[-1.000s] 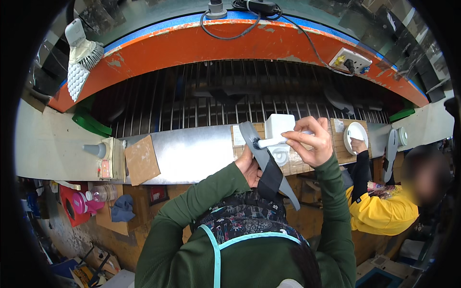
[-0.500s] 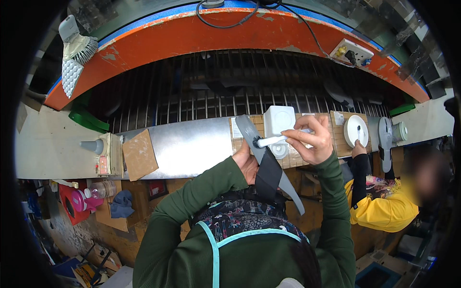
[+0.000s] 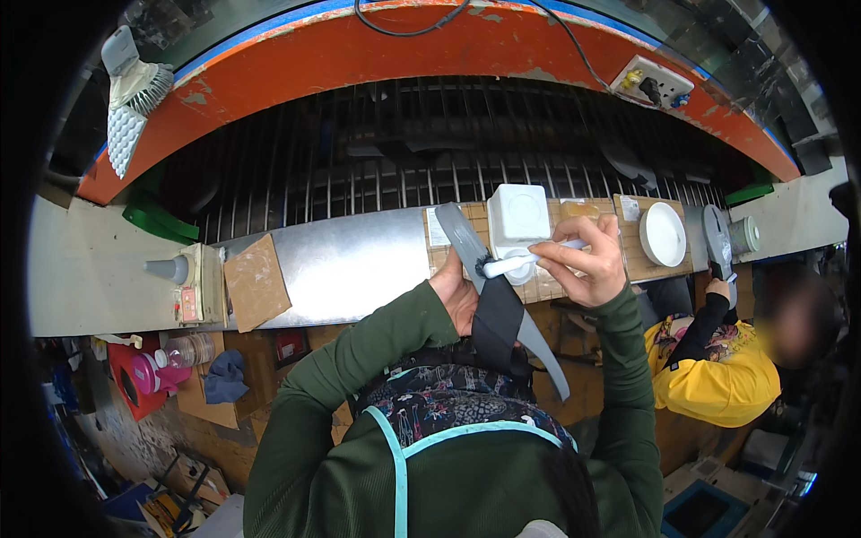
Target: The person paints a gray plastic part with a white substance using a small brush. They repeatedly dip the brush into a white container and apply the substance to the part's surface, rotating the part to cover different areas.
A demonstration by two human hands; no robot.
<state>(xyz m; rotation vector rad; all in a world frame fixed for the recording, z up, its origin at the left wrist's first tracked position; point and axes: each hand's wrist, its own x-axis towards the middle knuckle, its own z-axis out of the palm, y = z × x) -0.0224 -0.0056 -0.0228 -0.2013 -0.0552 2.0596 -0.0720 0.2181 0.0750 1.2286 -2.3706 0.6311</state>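
Observation:
My left hand [image 3: 456, 298] grips a grey sandal [image 3: 464, 240] from its left side, at the black strap band [image 3: 499, 323] across its middle. The sandal slants, one end toward the rack and the other toward my lap. Between the fingertips of my right hand [image 3: 587, 263] is a white-handled brush [image 3: 513, 264]. Its dark bristles touch the sandal just above the strap. Behind the brush, on the bench, stands a square white container [image 3: 518, 213] with a smaller round white part at its front, partly hidden by the brush.
A rack of metal bars [image 3: 359, 193] runs behind the metal bench [image 3: 350, 260]. Cardboard [image 3: 258, 282] and a grey cone [image 3: 169, 268] lie left. At right is a white bowl [image 3: 663, 235]. A co-worker in a yellow sleeve [image 3: 717, 392] holds another grey sandal [image 3: 717, 240].
My hands, sandal and brush keep nearly the same pose, the brush still at the sandal. The co-worker's hand has moved from the white bowl to the other sandal.

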